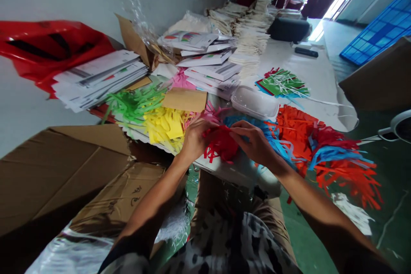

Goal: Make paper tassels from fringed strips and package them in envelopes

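My left hand (194,139) and my right hand (253,141) meet over the near edge of the white table (317,77). Both are closed on a bunch of red fringed paper (221,144) held between them, its cut strips hanging down. Just behind the hands lie piles of fringed paper: yellow (165,125), green (131,103), pink (208,113), blue (272,135) and orange-red (298,128).
An open cardboard box (64,171) stands at my left, a clear plastic container (255,102) lies behind the hands, stacks of white printed packets (96,75) and paper piles fill the table's far part. A red plastic bag (48,47) hangs left, a blue crate (379,30) far right.
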Motion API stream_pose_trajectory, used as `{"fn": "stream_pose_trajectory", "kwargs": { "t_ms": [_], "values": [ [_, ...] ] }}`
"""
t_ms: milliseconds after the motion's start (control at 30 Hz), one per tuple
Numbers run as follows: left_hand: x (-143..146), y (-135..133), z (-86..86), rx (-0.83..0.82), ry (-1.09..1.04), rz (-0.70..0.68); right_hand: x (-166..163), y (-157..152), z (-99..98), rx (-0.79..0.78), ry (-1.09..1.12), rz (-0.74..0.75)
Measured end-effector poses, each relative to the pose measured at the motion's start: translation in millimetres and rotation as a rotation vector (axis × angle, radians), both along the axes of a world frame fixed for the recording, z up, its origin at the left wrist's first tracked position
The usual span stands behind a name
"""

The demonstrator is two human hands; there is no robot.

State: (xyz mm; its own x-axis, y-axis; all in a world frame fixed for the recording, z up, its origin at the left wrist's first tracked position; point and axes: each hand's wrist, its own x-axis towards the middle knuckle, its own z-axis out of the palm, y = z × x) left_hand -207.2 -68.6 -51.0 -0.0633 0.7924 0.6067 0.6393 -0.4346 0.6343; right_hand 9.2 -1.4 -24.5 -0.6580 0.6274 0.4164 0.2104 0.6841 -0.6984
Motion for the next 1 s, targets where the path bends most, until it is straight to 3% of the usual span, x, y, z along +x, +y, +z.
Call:
{"fn": "stream_pose_trajectory", "kwargs": {
  "t_ms": [133,333,800,1000],
  "values": [
    [-1,4,1.3,-0.042,-0.167,-0.090,5,1,0.3,0.029,-0.019,0.006],
    [-4,6,2.6,-0.103,-0.158,-0.127,14,0,-1.1,0.048,-0.070,-0.017],
    [-11,-2,1.4,-0.108,-0.139,-0.012,23,5,-8.9,-0.063,0.033,-0.167],
    [-14,0,0.0,-0.117,-0.281,0.069,45,16,-15.6,-0.154,0.137,-0.328]
  ]
}}
